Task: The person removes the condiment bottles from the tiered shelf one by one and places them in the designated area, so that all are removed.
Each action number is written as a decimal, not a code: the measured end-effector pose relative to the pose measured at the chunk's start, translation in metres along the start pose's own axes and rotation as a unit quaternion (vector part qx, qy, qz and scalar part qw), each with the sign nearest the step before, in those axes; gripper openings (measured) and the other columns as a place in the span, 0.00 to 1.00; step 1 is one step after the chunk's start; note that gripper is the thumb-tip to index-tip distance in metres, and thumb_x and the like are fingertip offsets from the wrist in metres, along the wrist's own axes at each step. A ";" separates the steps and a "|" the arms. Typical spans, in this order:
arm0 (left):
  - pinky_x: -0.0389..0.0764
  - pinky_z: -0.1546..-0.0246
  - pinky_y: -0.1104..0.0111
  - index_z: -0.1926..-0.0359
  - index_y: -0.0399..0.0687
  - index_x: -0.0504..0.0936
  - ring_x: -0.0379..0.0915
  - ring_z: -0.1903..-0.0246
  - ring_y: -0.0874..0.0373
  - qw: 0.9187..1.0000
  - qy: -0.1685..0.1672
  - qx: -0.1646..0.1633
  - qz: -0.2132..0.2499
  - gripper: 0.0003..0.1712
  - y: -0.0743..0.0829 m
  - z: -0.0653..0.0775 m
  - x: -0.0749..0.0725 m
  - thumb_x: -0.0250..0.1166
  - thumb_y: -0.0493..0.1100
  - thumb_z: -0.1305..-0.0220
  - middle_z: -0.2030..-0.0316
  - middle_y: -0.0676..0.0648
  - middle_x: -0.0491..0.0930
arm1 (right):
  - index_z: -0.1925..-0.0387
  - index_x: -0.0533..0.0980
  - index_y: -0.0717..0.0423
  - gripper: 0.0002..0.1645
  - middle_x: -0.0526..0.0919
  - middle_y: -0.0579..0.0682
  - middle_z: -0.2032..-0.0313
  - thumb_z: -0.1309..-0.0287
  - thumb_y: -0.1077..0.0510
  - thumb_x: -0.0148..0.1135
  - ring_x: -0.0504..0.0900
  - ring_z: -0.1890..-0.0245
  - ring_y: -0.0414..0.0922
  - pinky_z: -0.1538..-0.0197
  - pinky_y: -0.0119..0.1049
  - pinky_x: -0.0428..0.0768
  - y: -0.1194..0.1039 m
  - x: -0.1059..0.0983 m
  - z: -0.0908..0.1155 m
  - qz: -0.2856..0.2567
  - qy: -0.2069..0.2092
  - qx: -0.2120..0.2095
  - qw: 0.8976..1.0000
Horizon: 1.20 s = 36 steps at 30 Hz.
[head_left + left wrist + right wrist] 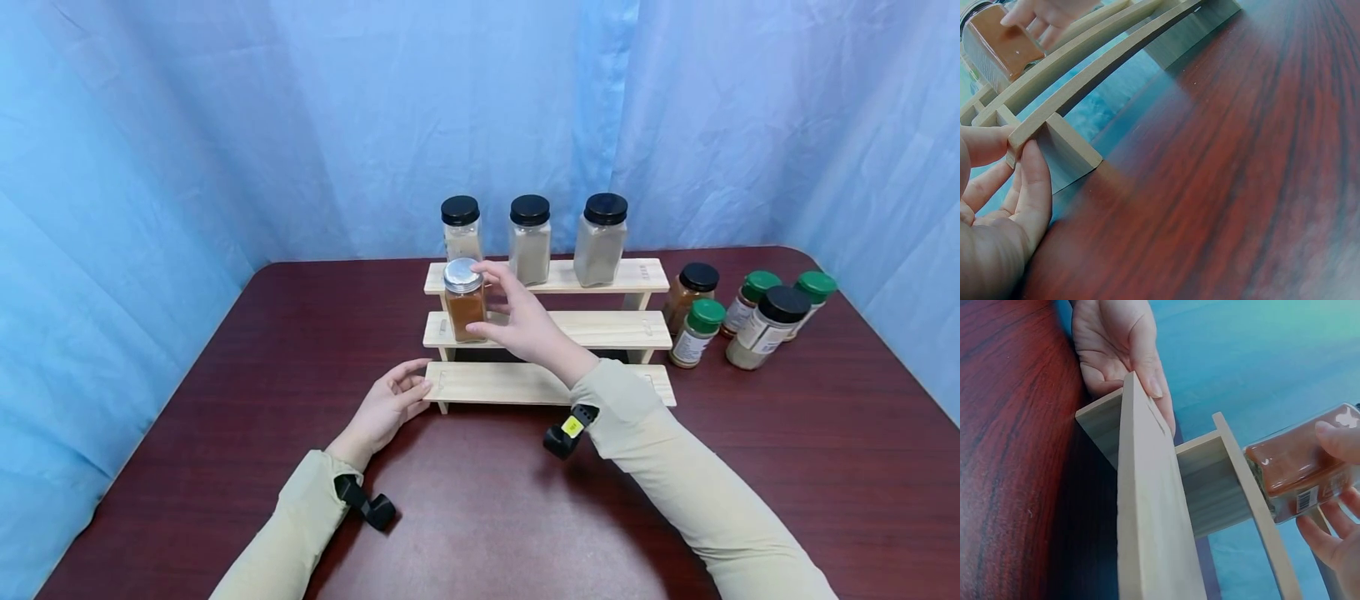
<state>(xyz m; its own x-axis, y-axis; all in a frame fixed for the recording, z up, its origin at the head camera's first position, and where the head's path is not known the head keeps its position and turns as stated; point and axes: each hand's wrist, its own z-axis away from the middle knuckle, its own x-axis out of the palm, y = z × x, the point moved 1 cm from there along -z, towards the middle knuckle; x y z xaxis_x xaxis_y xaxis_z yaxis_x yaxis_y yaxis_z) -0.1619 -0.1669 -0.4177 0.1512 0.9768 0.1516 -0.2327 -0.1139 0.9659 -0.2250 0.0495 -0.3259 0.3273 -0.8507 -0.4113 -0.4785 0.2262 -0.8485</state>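
Note:
My right hand (517, 321) holds a square glass spice jar (465, 313) of orange-brown powder with a silver lid, thumb on one side and fingers on the other. The jar stands upright at the left end of the middle tier of a three-tier wooden rack (555, 383). In the right wrist view the jar's base (1263, 481) meets the tier's edge, and a barcode shows on its side. My left hand (386, 408) pinches the left end of the lowest tier, thumb and fingers on either side of the board (1029, 134).
Three black-lidded jars of pale powder, including a middle one (530, 242), line the top tier. Right of the rack stand several more jars, among them a green-lidded one (696, 335) and a black-lidded one (767, 327). Blue curtains (450, 100) surround the dark red table (330, 325).

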 end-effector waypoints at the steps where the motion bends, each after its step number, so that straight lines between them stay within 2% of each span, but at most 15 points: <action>1: 0.77 0.65 0.78 0.33 0.34 0.57 0.75 0.68 0.70 1.000 0.000 0.000 0.000 0.28 0.000 0.000 0.000 0.51 0.31 0.32 0.68 0.58 0.76 | 0.36 0.57 0.52 0.42 0.64 0.58 0.36 0.48 0.69 0.66 0.69 0.39 0.57 0.40 0.48 0.73 0.001 0.001 0.000 0.002 0.003 -0.003 1.000; 8: 0.77 0.65 0.78 0.33 0.33 0.57 0.75 0.68 0.69 1.000 0.000 0.002 0.000 0.28 0.000 -0.001 0.000 0.51 0.30 0.32 0.68 0.58 0.76 | 0.35 0.56 0.52 0.41 0.65 0.59 0.37 0.46 0.70 0.63 0.70 0.39 0.56 0.41 0.48 0.73 0.003 0.004 0.001 0.012 0.014 -0.016 1.000; 21: 0.77 0.64 0.78 0.32 0.35 0.57 0.75 0.67 0.70 1.000 -0.001 -0.004 -0.012 0.28 -0.001 -0.002 -0.001 0.51 0.32 0.31 0.67 0.57 0.75 | 0.35 0.57 0.50 0.41 0.66 0.59 0.38 0.46 0.69 0.65 0.72 0.42 0.56 0.43 0.48 0.75 0.004 0.004 0.003 0.031 0.024 -0.026 0.999; 28: 0.77 0.64 0.78 0.32 0.34 0.57 0.75 0.68 0.70 1.000 -0.002 0.000 -0.005 0.28 -0.002 -0.002 -0.001 0.51 0.31 0.31 0.67 0.57 0.75 | 0.35 0.58 0.49 0.40 0.66 0.55 0.37 0.46 0.68 0.64 0.71 0.40 0.54 0.44 0.47 0.76 0.005 0.004 0.006 0.042 0.032 -0.035 0.998; 36: 0.77 0.65 0.79 0.32 0.34 0.57 0.75 0.69 0.70 1.000 0.002 -0.001 -0.004 0.28 0.000 0.000 0.001 0.51 0.30 0.32 0.68 0.58 0.75 | 0.35 0.58 0.50 0.41 0.66 0.56 0.37 0.46 0.69 0.64 0.71 0.40 0.55 0.44 0.47 0.76 0.004 0.005 0.012 0.036 0.039 -0.038 0.998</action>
<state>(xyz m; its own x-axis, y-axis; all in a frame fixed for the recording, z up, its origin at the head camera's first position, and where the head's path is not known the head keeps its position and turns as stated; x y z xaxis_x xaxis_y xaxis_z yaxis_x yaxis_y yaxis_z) -0.1620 -0.1661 -0.4180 0.1489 0.9786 0.1421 -0.2325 -0.1050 0.9669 -0.2161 0.0520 -0.3350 0.2268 -0.8685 -0.4408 -0.5601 0.2539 -0.7886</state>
